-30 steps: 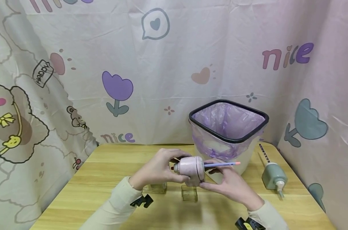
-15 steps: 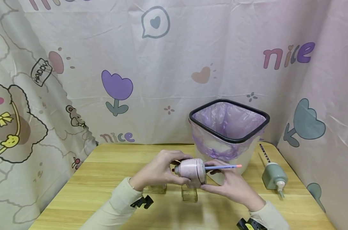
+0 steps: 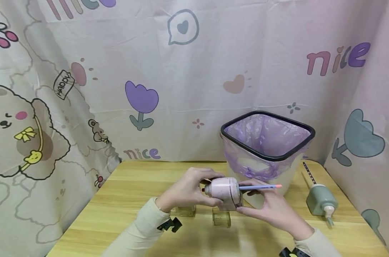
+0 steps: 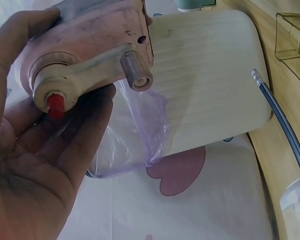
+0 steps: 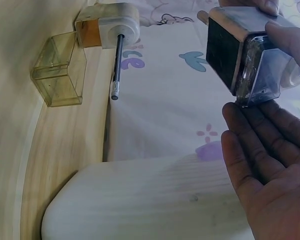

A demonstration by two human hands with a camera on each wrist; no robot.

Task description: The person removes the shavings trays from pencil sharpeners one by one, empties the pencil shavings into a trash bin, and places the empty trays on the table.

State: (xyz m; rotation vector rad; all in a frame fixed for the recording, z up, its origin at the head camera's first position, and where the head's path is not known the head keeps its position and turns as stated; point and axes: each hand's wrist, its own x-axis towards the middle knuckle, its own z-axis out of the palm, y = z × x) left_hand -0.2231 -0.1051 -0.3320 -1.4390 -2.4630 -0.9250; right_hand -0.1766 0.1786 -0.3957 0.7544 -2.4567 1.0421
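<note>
A pink hand-crank pencil sharpener [image 3: 221, 189] is held sideways in both hands above the table. My left hand [image 3: 194, 187] grips its body near the crank end; in the left wrist view the crank [image 4: 97, 70] with a red tip at its hub faces that palm. A blue pencil [image 3: 260, 186] sticks out of the opposite end, towards the right. My right hand [image 3: 271, 207] holds that end, and in the right wrist view its thumb and fingertips pinch the clear drawer [image 5: 262, 75]. The sharpener's far side is hidden in the head view.
Behind the hands stands a bin [image 3: 266, 153] with a purple liner. A green sharpener [image 3: 321, 200] with a dark pencil lies at the right. A yellowish clear box [image 3: 221, 217] sits below the hands. Another sharpener [image 5: 122, 22] with a pencil shows in the right wrist view.
The head view has swung slightly left, so everything sits further right in it. Both hands keep their hold on the pink sharpener, with little other movement.
</note>
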